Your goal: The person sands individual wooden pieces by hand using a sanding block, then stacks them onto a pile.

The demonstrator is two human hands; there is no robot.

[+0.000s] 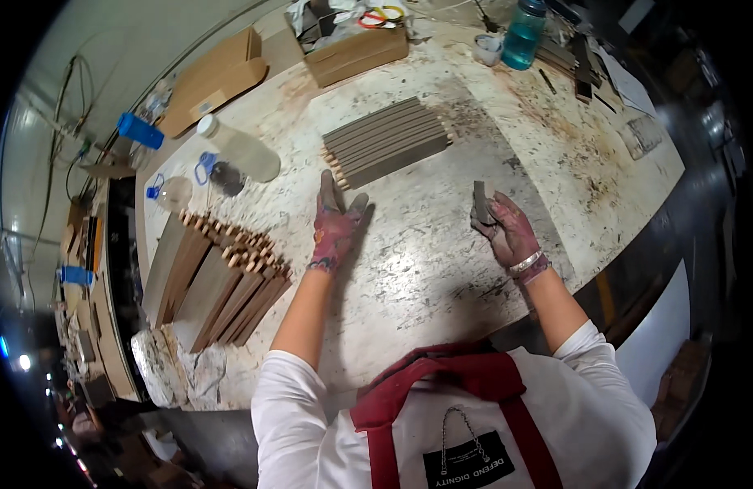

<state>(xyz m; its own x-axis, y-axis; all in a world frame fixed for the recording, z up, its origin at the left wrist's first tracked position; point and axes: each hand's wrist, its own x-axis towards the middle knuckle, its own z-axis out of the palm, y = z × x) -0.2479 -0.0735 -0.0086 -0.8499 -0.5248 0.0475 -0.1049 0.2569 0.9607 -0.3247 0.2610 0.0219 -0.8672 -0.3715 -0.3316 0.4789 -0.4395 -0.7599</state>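
A row of grey-brown wooden strips [388,140] with pale dowel pins at both ends lies side by side in a neat block on the table. My left hand [337,226], in a stained reddish glove with dark fingertips, is open at the block's near left corner, fingers stretched out and thumb apart. Whether its fingertips touch the pins I cannot tell. To the right of the block, my right hand [507,231], gloved the same way, grips a small flat grey-brown piece [480,196] between thumb and fingers. The piece stands up from the hand, apart from the strips.
Left of me, more dowelled wooden strips [221,285] are piled beside a wrapped bundle [160,367]. Behind them stand a cloudy plastic bottle [250,155] and a clear jug [174,192]. Cardboard boxes [356,63] and a teal bottle [523,39] sit along the far side.
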